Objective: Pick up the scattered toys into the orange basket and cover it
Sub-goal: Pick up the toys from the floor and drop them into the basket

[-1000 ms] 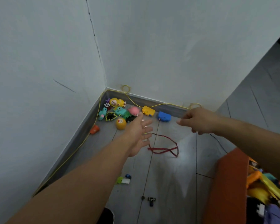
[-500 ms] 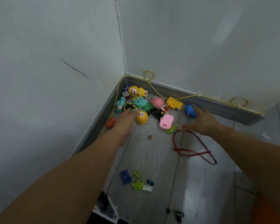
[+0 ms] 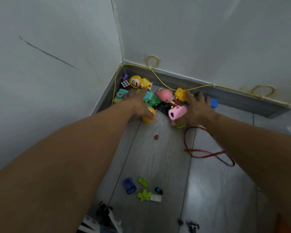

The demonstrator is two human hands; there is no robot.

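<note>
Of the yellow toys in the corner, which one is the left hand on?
The round yellow ball: the left hand lies over it. The yellow doll and yellow block sit farther back by the wall.

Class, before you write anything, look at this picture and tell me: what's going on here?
A person stretches both bare hands over a heap of toys in the corner of the floor. The left hand rests on a yellow ball; the right hand is spread beside a pink toy. Nothing is lifted yet. A blue car, a green piece and a red strap lie nearer.
</note>
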